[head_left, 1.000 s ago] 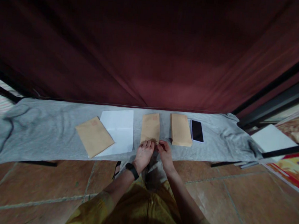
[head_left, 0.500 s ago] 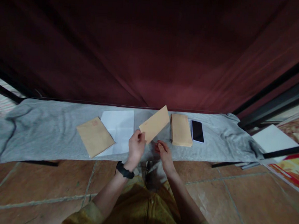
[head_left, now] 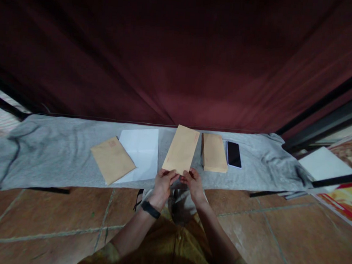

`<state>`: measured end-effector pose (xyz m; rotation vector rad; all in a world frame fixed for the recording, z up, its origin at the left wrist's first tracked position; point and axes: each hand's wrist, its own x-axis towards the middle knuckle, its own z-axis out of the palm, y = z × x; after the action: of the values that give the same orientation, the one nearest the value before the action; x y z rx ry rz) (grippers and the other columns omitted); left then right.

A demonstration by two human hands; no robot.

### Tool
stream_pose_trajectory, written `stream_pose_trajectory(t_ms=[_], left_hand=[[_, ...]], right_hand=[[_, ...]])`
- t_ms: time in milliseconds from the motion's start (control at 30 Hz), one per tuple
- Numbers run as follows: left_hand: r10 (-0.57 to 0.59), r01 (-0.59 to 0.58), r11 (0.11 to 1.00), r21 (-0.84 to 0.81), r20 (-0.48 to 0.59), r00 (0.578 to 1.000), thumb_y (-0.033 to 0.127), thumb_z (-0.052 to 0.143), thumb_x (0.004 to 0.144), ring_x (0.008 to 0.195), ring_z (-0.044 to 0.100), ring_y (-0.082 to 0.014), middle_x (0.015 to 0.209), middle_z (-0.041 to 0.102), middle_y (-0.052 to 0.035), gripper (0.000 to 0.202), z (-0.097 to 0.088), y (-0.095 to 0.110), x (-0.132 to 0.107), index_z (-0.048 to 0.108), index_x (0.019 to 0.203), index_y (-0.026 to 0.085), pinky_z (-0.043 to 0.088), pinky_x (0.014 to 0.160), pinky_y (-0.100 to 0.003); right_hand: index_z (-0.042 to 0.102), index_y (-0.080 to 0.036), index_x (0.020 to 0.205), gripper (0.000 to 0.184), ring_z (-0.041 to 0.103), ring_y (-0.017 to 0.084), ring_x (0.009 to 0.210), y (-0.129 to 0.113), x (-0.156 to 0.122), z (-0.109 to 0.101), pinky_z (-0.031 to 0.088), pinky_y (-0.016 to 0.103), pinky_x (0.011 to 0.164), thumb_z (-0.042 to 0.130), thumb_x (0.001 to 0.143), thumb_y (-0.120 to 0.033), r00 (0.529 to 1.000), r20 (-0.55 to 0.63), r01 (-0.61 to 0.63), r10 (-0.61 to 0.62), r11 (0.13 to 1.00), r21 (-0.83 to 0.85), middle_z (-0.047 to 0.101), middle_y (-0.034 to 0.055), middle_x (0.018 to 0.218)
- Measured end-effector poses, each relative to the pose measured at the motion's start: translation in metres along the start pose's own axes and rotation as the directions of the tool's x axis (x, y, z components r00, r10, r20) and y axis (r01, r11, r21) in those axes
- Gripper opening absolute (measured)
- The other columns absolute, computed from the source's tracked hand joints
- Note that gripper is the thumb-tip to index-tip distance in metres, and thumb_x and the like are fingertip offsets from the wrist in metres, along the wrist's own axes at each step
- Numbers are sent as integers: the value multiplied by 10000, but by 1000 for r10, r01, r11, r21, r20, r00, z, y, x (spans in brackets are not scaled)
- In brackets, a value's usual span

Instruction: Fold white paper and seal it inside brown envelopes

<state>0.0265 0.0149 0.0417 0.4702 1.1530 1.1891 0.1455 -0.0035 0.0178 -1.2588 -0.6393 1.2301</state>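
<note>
A tan paper envelope (head_left: 180,148) with small red print is held up over the cloth, its near edge pinched by both hands. My left hand (head_left: 163,183), with a black band on the wrist, closes its thumb and fingers on the left part of that edge. On the right part, my right hand (head_left: 193,185) pinches it too. To the right lies a stack of similar envelopes (head_left: 215,153). On the left, another tan envelope (head_left: 113,159) lies askew over white paper sheets (head_left: 142,151).
A phone (head_left: 234,154) lies right of the stack. Grey cloth (head_left: 64,151) covers the narrow bench. Behind it hangs a dark red curtain (head_left: 180,75). Black metal bars (head_left: 332,116) stand at the right, near a white board (head_left: 325,166) and a colourful printed sheet (head_left: 349,198).
The envelope has turned from a slant to the right to nearly upright, facing me. My right hand, earlier apart from it, now grips its near edge beside my left hand.
</note>
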Motion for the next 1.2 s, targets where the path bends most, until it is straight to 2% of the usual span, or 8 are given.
stream_pose_trajectory(t_ms=[333,500,667,833,933,1067,1133,1200], left_hand=[[-78,74,995,71,52,996,330,907,614,648,724,-177,729,742,-63,356,-21,12,2,686,811,132,608,698,-312],[0,-8,994,112,74,997,420,901,583,652,720,-174,786,762,-82,438,-19,13,-2,725,844,115,593,688,-297],[203,-215,927,309,69,977,466,763,749,635,698,-171,803,769,-60,389,-8,22,-2,752,943,130,578,650,-298],[462,-496,561,663,247,852,357,598,923,763,713,-189,955,787,-80,295,4,32,-22,745,1105,178,548,701,-278],[457,-553,401,730,363,812,334,553,969,808,725,-194,1013,783,-79,327,13,36,-34,691,1236,204,554,741,-288],[414,-679,375,631,541,732,327,597,955,1031,716,-195,1148,754,-63,487,14,40,-33,532,1430,242,558,919,-322],[471,-692,374,617,517,715,351,611,944,1168,663,-214,1259,705,-89,499,8,37,-25,531,1422,232,520,1024,-374],[550,-629,422,653,367,750,375,627,923,1236,618,-248,1320,656,-131,485,0,30,-15,568,1370,196,501,1052,-419]], right_hand=[[662,-209,880,329,549,131,535,3,7,-17,519,250,484,709,740,-503,997,48,71,-65,989,-129,586,-41,627],[664,-188,1090,349,642,187,679,4,3,-21,597,334,638,567,878,-448,984,61,178,-168,930,-320,674,32,802],[450,-154,1480,544,503,276,1355,-7,-15,-12,454,489,1125,473,951,-275,828,219,501,-516,505,-703,533,177,1442],[392,-139,1533,568,482,298,1389,-13,-25,9,464,484,1110,437,971,-204,779,325,512,-536,244,-824,503,189,1502],[464,-145,1491,535,575,302,1297,-13,-21,17,503,462,1046,413,960,-187,827,244,456,-507,349,-819,554,186,1465],[697,-160,1150,333,714,254,962,-15,-8,21,570,380,869,489,914,-269,919,25,345,-392,775,-529,751,140,1119],[711,-183,909,221,706,213,797,-17,-3,22,579,339,780,546,874,-326,960,-70,247,-271,939,-238,764,79,895],[678,-202,795,165,680,180,722,-19,-1,25,581,313,740,631,815,-359,985,-91,150,-145,987,54,735,27,791]])
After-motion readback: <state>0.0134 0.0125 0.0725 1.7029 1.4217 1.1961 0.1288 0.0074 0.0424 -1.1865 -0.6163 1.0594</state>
